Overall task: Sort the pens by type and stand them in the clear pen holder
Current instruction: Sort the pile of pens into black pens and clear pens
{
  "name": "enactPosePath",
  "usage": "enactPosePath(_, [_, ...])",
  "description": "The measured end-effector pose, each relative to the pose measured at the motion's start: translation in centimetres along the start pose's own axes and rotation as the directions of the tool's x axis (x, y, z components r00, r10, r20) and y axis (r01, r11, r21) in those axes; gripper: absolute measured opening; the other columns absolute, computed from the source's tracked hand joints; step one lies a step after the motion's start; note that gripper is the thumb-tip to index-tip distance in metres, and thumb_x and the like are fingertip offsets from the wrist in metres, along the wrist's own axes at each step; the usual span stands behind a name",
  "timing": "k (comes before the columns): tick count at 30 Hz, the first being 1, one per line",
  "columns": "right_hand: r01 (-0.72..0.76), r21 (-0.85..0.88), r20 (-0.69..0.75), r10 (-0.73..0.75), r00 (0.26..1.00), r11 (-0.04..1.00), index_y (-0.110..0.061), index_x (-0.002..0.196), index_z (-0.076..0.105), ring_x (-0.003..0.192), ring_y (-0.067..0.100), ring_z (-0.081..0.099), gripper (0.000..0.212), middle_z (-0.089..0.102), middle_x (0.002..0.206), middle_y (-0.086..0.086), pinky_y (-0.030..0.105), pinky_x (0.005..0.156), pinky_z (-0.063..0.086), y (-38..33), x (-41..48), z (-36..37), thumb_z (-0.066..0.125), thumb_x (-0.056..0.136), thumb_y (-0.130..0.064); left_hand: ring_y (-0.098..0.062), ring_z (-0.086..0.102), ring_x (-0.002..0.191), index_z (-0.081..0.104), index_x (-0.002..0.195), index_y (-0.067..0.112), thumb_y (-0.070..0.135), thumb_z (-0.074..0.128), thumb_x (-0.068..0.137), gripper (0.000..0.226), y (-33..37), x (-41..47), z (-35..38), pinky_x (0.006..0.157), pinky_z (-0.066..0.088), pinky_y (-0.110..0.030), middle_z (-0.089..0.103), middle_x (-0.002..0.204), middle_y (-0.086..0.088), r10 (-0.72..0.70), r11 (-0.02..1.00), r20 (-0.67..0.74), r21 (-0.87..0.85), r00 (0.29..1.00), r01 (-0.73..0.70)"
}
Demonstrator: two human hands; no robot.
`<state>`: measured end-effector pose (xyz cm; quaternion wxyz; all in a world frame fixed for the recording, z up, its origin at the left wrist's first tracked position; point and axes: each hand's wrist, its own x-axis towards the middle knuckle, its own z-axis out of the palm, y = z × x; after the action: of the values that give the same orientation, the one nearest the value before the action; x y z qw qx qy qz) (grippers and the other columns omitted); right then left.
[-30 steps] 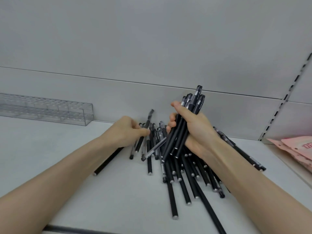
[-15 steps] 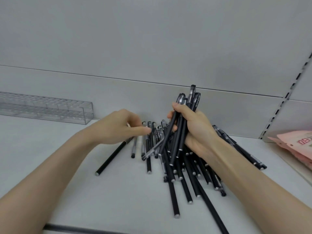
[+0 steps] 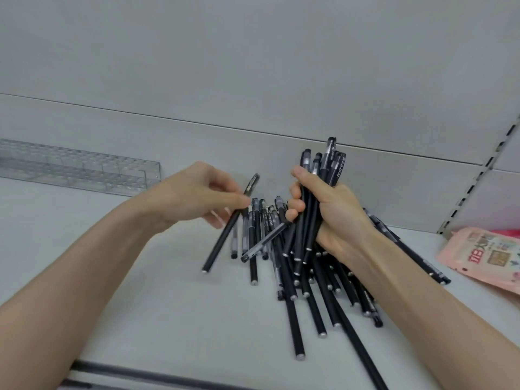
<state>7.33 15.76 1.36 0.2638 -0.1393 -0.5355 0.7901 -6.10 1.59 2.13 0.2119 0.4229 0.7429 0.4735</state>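
We look down on a pale grey surface (image 3: 140, 319) that runs back to a grey back panel (image 3: 253, 66), which a thin horizontal seam crosses. At the right a slotted upright (image 3: 478, 178) rises along the panel. A dark strip (image 3: 140, 372) marks the near edge of the surface.

The clear pen holder (image 3: 78, 170) stands at the far left, against the panel and well apart from the pens. Through its clear walls we make out only rows of holes. A pink packet (image 3: 484, 257) lies flat at the right edge, near the outermost pens.

Our left hand (image 3: 191, 198) pinches a single black pen (image 3: 225, 235) between thumb and fingertips near its cap. The pen is tilted, cap up and away from us, lower end down toward the surface; we cannot tell whether that end touches. Our right hand (image 3: 334, 218) is curled tight round a bundle of black pens (image 3: 326, 167), held nearly upright with the caps standing above the thumb and the lower ends hanging below the fist.

Under and in front of the right hand, the pile of pens (image 3: 295, 291) lies fanned on the surface, mostly black barrels with silver end caps pointing toward us. Between the two hands lie a few clear-barrelled pens (image 3: 244, 235), just beside the black ones, one of them slanting across the others.
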Motion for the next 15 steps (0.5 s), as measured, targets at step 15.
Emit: enactPosePath(15, [0.012,-0.087,0.065,-0.007,0.998,0.996,-0.006,0.062,0.055,0.039,0.012,0.043,0.026,0.043,0.052,0.006,0.018,0.036,0.038,-0.1,-0.2,-0.1,0.069,0.082,-0.015,-0.016,0.062,0.058,0.050,0.074,0.009,0.018,0.074,0.067,0.026,0.8,0.0,5.0,0.052,0.047,-0.018,0.072,0.070,-0.010,0.159,0.845,-0.094,-0.501,0.983,-0.185])
